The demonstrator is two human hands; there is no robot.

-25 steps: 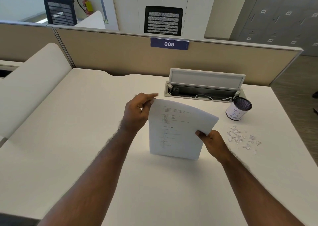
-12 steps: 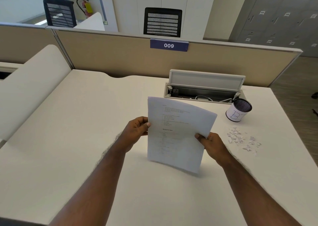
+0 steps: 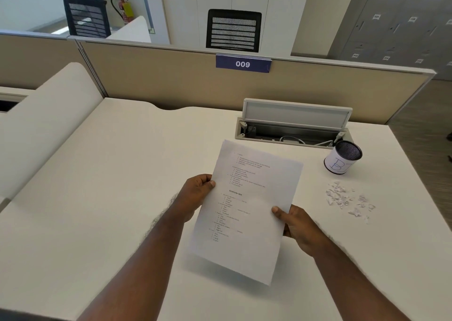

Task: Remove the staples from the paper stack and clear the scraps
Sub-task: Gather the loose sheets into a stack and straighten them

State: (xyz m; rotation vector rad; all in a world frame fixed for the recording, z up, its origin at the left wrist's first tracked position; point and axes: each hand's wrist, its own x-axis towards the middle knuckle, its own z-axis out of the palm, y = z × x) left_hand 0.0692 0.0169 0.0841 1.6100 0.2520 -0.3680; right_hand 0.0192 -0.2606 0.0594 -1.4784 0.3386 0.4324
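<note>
While lifted off desk (image 3: 102,174) now, printed paper stack (image 3: 247,208) pinched by left hand (image 3: 195,196), slid down from top corner, and right hand (image 3: 296,225). Probably staple check; torn scraps (image 3: 347,199) beside mesh cup (image 3: 342,157) uncleared.

Apparently an office: numbered cubicle partition (image 3: 244,81), desk (image 3: 97,198), mesh chairs (image 3: 233,30).

One paper stack (image 3: 247,210), one cup (image 3: 342,158), two chairs (image 3: 233,31).

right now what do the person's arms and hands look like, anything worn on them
Both forearms are bare to the frame's bottom edge, with no sleeves in view. The left hand and right hand wear no gloves; no watch, ring or bracelet shows. Some arm hair is visible.
</note>
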